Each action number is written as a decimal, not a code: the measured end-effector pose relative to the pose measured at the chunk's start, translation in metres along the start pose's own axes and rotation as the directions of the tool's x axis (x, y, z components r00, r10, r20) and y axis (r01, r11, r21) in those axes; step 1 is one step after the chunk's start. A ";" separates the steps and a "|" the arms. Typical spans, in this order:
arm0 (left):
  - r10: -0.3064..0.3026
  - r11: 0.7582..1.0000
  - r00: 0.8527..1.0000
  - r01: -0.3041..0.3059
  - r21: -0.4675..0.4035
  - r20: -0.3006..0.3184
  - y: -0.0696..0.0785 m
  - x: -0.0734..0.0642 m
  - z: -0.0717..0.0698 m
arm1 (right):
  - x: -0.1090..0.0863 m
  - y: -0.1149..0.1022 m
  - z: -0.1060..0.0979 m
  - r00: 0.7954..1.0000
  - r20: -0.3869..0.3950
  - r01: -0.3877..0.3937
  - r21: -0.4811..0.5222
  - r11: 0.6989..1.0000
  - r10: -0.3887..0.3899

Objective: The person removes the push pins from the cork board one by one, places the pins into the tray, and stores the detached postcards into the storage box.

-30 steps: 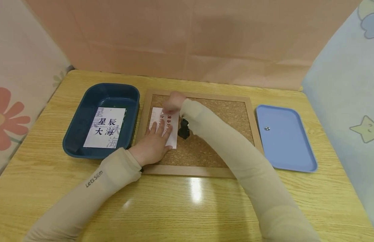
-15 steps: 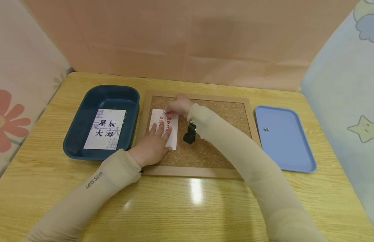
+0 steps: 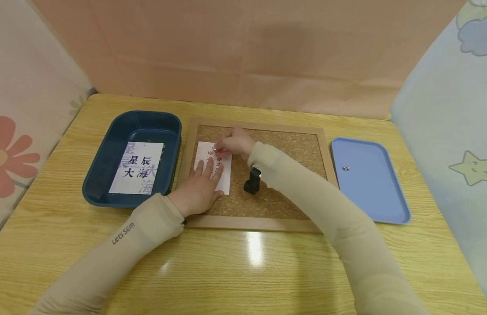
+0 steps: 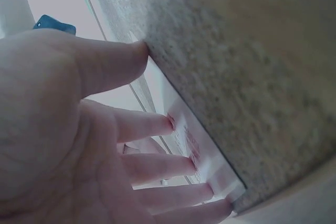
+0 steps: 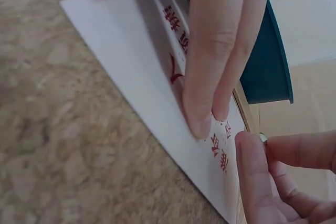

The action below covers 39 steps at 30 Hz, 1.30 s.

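Observation:
A white card (image 3: 226, 178) with red characters lies on the left part of a framed cork board (image 3: 292, 146). My left hand (image 3: 197, 188) lies over the card with its fingers spread, fingertips on the paper and thumb at its near edge. Near the card's far end, my right hand (image 3: 236, 142) pinches a small shiny metal thumbtack (image 5: 263, 137) between thumb and index finger. Its head shows just above the card in the head view; whether its point touches the paper is hidden. The left wrist view shows the left hand's fingers (image 4: 152, 167) along the card.
Left of the board stands a dark blue basin (image 3: 95, 175) holding a white card (image 3: 137, 168) with black characters. On the right is a light blue tray (image 3: 375, 192) with small metal tacks (image 3: 346, 168). A black wrist camera (image 3: 253, 180) hangs under the right wrist.
My right hand has shifted slightly right and toward me, still near the card's far end, and the tack in its fingers shows more plainly. The left hand has stayed in place.

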<state>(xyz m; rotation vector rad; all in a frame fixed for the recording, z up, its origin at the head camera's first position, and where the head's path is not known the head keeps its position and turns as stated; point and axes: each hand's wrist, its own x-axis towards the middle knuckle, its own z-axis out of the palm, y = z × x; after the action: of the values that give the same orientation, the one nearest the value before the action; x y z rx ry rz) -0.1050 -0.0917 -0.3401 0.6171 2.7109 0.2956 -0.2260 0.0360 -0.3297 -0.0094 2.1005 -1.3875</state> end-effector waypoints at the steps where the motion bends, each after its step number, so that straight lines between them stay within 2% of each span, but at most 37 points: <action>1: 0.000 1.000 1.000 0.000 0.002 0.002 0.000 0.000 0.000 | -0.001 0.001 0.000 1.000 0.001 0.003 -0.005 1.000 -0.003; 5: -0.003 1.000 1.000 0.003 -0.003 0.004 -0.001 0.001 0.001 | -0.002 0.005 -0.003 1.000 0.013 0.025 -0.003 1.000 -0.025; 13: 0.003 1.000 1.000 -0.003 0.005 0.001 0.000 0.001 0.001 | -0.008 0.011 -0.007 0.998 0.044 0.046 0.062 0.997 -0.049; 20: -0.001 1.000 1.000 0.001 0.011 0.012 -0.001 0.004 0.000 | -0.014 0.016 -0.015 0.995 0.074 0.058 0.043 0.997 -0.061; 27: -0.014 1.000 1.000 0.014 0.006 0.025 -0.003 0.004 -0.002 | -0.020 0.020 -0.023 0.995 0.061 0.080 0.046 0.996 -0.083; 32: -0.021 1.000 0.999 0.021 0.007 0.024 -0.005 0.005 -0.002 | -0.023 0.022 -0.029 0.997 0.038 0.070 0.041 0.997 -0.072; 39: -0.020 1.000 0.999 0.020 0.005 0.025 -0.006 0.005 -0.001 | -0.036 0.026 -0.036 0.997 0.036 0.070 0.037 0.997 -0.072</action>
<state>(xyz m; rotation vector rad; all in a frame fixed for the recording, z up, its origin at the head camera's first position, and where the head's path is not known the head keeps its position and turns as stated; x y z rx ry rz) -0.1119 -0.0943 -0.3425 0.5901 2.6928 0.2752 -0.2067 0.0895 -0.3247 -0.0955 2.0618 -1.4555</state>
